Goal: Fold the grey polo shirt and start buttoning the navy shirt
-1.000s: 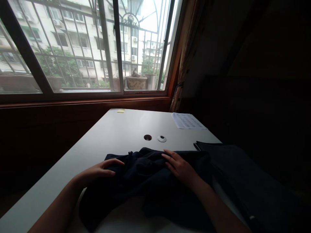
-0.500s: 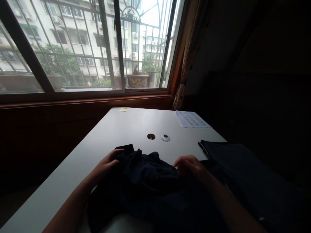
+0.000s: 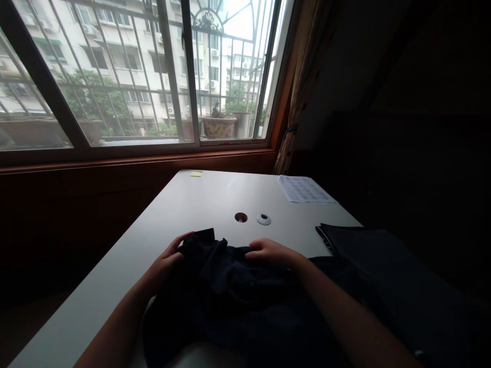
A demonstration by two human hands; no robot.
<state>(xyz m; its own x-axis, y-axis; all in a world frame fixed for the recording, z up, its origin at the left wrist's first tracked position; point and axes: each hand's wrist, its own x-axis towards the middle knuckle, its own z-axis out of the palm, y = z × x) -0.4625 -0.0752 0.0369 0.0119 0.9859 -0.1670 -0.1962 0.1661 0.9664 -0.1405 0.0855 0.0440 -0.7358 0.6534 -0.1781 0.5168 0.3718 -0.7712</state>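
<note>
Fingers [image 3: 259,244] of both hands [image 3: 166,259] [image 3: 275,253] pinch dark cloth [image 3: 224,273], printed paper [image 3: 307,190] (illegible here) lying beyond

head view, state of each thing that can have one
Dark garment, rumpled
Left hand, holding the garment's left part
Right hand, on the garment, grip unclear
Dark cloth at right, mostly flat
Table hole, uncovered
White ring, off the hole, beside it
Printed papers, lying flat
Yellow note, lying flat
Curtain, tied
Window, open or shut unclear
</note>
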